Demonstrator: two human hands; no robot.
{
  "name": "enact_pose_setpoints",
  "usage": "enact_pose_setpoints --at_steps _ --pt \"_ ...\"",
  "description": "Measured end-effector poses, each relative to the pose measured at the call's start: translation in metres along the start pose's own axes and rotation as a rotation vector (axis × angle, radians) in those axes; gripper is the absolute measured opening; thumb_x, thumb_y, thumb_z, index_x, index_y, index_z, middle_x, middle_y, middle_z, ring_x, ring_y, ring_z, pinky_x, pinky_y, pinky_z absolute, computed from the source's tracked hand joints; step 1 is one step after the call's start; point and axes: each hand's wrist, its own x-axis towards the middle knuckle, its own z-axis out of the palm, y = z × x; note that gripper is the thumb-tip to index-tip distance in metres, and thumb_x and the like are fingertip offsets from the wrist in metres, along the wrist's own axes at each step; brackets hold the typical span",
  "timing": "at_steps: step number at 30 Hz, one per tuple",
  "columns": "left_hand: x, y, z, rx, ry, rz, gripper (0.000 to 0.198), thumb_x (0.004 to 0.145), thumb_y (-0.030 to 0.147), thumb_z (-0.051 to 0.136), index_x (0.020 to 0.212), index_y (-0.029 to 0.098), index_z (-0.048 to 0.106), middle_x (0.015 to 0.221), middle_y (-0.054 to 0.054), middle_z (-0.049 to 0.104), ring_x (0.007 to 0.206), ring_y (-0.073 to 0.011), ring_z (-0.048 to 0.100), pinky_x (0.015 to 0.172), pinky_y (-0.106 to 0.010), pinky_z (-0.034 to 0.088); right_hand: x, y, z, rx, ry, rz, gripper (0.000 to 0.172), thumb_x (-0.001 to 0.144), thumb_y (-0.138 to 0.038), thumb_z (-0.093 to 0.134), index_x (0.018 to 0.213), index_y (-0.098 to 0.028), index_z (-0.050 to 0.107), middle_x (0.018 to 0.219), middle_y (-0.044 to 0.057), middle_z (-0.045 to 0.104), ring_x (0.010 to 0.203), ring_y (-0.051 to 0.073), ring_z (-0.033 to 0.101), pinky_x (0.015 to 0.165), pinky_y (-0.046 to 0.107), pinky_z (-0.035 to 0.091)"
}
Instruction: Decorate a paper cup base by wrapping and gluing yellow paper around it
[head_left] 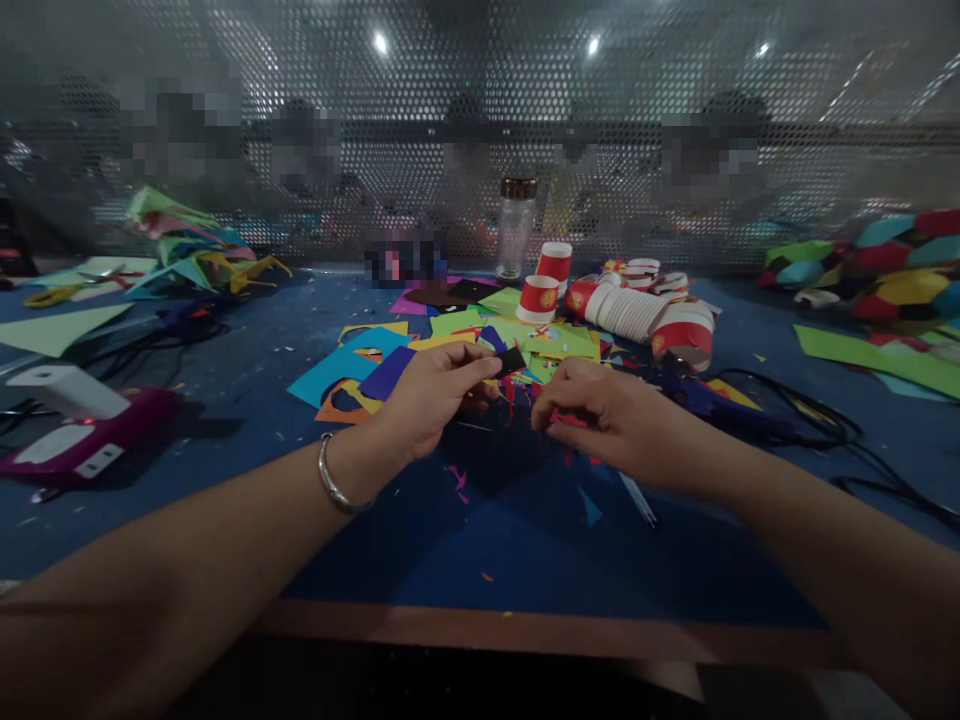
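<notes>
My left hand (439,390), with a silver bangle at the wrist, pinches a small piece of black paper (511,360) between thumb and fingers. To its right, my right hand (600,405) hovers low over the paper scraps, its fingers curled in towards the thumb. Whatever lies between those fingertips, if anything, is too dim to make out. Just beyond both hands is a pile of coloured paper, with a blue sheet (349,372) with a hole cut in it, a purple piece (384,372) and green sheets (457,322).
Red and white paper cups (538,298) stand behind the pile, near a lidded glass bottle (517,230). A row of stacked cups (630,310) lies at right. Black cables (817,425) cross the right side. A purple power strip (90,440) sits at left, before a perforated metal screen (420,200).
</notes>
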Motion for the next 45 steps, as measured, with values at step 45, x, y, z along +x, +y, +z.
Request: enact_pose_setpoints --at_steps 45 --pt "-0.015 -0.005 0.006 -0.022 -0.212 0.016 0.020 0.076 0.026 0.079 0.077 0.018 0.061 0.068 0.003 0.063 0.063 -0.0105 0.062 0.063 -0.024 0.048 0.006 -0.002 0.013 0.620 0.349 0.271 0.041 0.072 -0.045 0.086 0.091 -0.023 0.058 0.078 -0.001 0.066 0.075 0.017 0.065 0.071 0.034 0.056"
